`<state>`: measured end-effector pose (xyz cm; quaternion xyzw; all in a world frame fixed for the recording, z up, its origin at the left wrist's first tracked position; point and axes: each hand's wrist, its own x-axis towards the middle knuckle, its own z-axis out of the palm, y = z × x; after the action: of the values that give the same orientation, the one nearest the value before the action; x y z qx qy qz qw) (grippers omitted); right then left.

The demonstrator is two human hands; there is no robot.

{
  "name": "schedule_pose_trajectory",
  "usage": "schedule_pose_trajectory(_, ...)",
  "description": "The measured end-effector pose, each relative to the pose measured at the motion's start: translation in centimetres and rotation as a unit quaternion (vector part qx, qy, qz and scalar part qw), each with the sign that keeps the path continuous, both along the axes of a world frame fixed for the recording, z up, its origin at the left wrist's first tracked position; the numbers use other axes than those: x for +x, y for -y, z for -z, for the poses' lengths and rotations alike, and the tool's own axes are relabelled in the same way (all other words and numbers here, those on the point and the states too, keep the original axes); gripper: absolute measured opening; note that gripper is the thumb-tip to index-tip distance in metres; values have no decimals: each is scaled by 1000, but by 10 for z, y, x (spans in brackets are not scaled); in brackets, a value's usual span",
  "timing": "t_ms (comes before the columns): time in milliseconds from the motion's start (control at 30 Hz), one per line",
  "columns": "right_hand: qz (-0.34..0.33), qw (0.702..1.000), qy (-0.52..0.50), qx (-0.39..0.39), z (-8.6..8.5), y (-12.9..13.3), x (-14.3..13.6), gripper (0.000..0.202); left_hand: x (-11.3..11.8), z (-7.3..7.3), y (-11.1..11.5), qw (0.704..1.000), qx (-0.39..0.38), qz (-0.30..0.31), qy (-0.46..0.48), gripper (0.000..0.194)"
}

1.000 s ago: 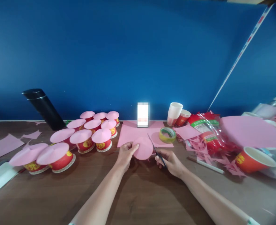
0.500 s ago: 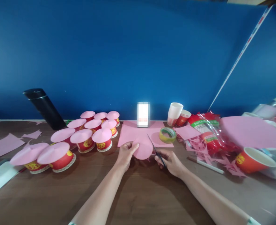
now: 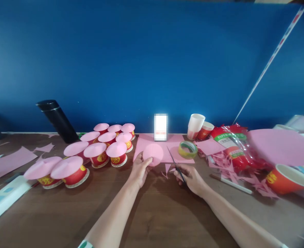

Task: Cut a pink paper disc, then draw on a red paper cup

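Pink paper disc looks plain and round.

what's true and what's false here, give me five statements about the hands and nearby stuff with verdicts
1. The left hand holds a pink paper disc. True.
2. The right hand holds a paper cup. False: it holds scissors.
3. The tape roll is left of the disc. False: it is to the right.
4. Pink cones top the red cups on the left. True.
5. The scissors touch the disc. False: a gap shows between them.
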<state>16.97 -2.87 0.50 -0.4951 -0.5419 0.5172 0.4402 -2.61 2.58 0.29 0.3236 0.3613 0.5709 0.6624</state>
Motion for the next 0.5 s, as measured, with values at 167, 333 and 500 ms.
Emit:
schedule_pose_trajectory(167, -4, 1000, -8, 1, -2, 1, -1, 45, 0, 1, 0, 1000, -8, -6, 12, 30)
schedule_pose_trajectory(333, 1, 1000, -20, -2, -1, 1, -2, 44, -1, 1, 0, 999, 8, 2, 37, 28)
schedule_pose_trajectory(500, -3, 1000, -18, 3, 0, 0, -1, 43, -1, 0, 0, 999, 2, 8, 31, 24)
